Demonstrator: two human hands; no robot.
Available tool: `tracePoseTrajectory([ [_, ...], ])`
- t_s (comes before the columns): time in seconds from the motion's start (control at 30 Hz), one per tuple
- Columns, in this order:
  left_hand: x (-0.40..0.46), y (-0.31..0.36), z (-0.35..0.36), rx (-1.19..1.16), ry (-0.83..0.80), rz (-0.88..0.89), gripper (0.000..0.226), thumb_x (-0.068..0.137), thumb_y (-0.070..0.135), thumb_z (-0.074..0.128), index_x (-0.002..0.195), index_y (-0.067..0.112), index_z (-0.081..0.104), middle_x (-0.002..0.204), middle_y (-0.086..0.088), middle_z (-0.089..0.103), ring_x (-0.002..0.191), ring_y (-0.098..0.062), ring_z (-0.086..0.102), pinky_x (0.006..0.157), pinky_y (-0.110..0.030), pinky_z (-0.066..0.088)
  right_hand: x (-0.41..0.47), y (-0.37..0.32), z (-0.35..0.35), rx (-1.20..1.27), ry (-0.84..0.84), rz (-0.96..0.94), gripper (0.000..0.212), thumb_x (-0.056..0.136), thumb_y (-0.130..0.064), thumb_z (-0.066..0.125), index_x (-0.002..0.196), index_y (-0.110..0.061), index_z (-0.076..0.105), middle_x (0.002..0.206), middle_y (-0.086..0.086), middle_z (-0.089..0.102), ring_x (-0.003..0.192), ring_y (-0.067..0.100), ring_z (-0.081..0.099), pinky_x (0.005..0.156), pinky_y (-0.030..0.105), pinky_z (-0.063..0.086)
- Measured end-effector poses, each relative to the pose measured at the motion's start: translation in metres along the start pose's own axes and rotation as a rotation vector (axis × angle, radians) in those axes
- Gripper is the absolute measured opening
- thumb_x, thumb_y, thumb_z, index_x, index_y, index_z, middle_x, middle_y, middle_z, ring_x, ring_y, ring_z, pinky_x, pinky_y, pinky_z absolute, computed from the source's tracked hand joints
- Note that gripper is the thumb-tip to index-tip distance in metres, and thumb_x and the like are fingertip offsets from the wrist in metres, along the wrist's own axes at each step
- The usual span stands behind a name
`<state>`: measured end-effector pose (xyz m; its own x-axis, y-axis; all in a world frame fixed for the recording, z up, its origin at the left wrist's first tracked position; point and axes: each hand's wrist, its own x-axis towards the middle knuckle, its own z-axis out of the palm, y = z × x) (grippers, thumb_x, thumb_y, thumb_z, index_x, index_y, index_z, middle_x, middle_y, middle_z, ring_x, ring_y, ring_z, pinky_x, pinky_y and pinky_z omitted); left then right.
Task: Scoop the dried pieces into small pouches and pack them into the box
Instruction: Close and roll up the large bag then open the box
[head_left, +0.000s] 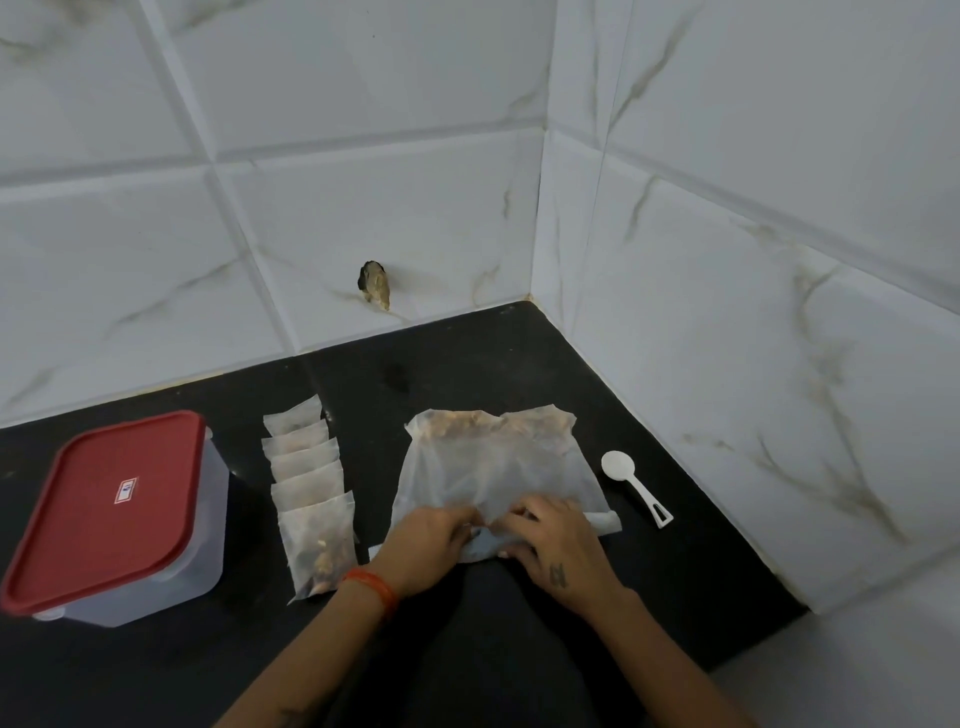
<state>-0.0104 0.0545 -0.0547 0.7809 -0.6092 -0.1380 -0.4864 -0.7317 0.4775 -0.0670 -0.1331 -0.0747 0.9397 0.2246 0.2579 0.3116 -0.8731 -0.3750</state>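
Note:
A large translucent bag (493, 462) lies flat on the black counter, with brown dried pieces (467, 423) gathered at its far end. My left hand (423, 548) and my right hand (558, 545) both pinch the bag's near edge, which is folded or rolled under my fingers. Left of the bag lies an overlapping row of several small filled pouches (311, 493). Further left stands a clear plastic box (208, 530) with its red lid (111, 504) on. A white plastic scoop (636, 486) rests on the counter right of the bag.
The black counter (467, 364) ends in a corner of white marbled wall tiles behind and to the right. A dark hole (374, 283) shows in the back wall just above the counter. An orange band is on my left wrist.

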Motion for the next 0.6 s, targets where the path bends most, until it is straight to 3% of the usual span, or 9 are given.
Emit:
tracePoseTrajectory([
  [0.1,-0.0017,0.0012,0.0019,0.309,0.043,0.094,0.061,0.081,0.067,0.031,0.122,0.030,0.057,0.119,0.006,0.047,0.108,-0.011,0.044,0.093,-0.027,0.035,0.0034,0.0018,-0.0023,0.107,0.013,0.023,0.030,0.085,-0.034,0.046,0.085,-0.020,0.073,0.077,-0.006,0.066,0.070,0.011,0.059,0.067,0.023,0.045],
  [0.17,-0.0035,0.0040,0.0015,0.283,0.090,0.132,0.058,0.083,0.060,0.034,0.127,0.028,0.053,0.121,0.003,0.048,0.110,-0.013,0.046,0.094,-0.027,0.034,0.0043,0.0020,-0.0048,0.100,0.018,0.043,0.037,0.087,-0.036,0.040,0.088,-0.020,0.073,0.077,-0.004,0.068,0.071,0.013,0.059,0.068,0.025,0.046],
  [0.27,-0.0032,0.0077,0.0006,0.202,0.099,0.118,0.062,0.083,0.056,0.019,0.123,0.025,0.055,0.112,0.000,0.061,0.105,-0.015,0.053,0.096,-0.028,0.037,0.0038,0.0003,-0.0100,0.094,0.088,0.089,0.034,0.088,-0.040,0.039,0.102,-0.024,0.065,0.080,-0.004,0.066,0.073,0.011,0.057,0.067,0.021,0.039],
  [0.37,0.0013,0.0045,-0.0001,0.160,0.074,0.076,0.036,0.094,0.043,0.033,0.110,0.025,0.060,0.102,0.000,0.064,0.098,-0.015,0.053,0.091,-0.030,0.040,0.0001,0.0009,-0.0068,0.035,0.042,0.038,0.033,0.078,-0.048,0.052,0.106,-0.031,0.059,0.095,-0.008,0.061,0.083,0.007,0.055,0.076,0.019,0.041],
  [0.43,0.0021,0.0042,0.0000,0.151,0.085,0.083,0.025,0.097,0.035,0.041,0.109,0.023,0.060,0.106,0.000,0.062,0.101,-0.015,0.052,0.089,-0.025,0.039,-0.0001,0.0053,-0.0020,-0.005,0.058,-0.006,0.027,0.077,-0.043,0.054,0.098,-0.029,0.064,0.089,-0.008,0.059,0.079,0.009,0.056,0.073,0.024,0.049],
  [0.53,-0.0036,0.0034,0.0039,0.166,0.083,0.148,0.041,0.091,0.043,0.050,0.127,0.025,0.049,0.125,0.007,0.043,0.111,-0.009,0.046,0.096,-0.024,0.039,0.0029,0.0094,-0.0030,-0.016,0.101,-0.018,0.018,0.081,-0.033,0.050,0.082,-0.028,0.068,0.075,-0.012,0.063,0.070,0.010,0.058,0.066,0.033,0.052],
  [0.6,-0.0069,0.0039,0.0052,0.163,0.114,0.169,0.043,0.085,0.047,0.050,0.123,0.025,0.053,0.120,0.005,0.048,0.106,-0.012,0.051,0.094,-0.029,0.044,0.0022,0.0098,-0.0041,-0.049,0.091,-0.008,0.022,0.083,-0.036,0.047,0.084,-0.031,0.068,0.074,-0.014,0.065,0.070,0.010,0.057,0.069,0.032,0.049],
])
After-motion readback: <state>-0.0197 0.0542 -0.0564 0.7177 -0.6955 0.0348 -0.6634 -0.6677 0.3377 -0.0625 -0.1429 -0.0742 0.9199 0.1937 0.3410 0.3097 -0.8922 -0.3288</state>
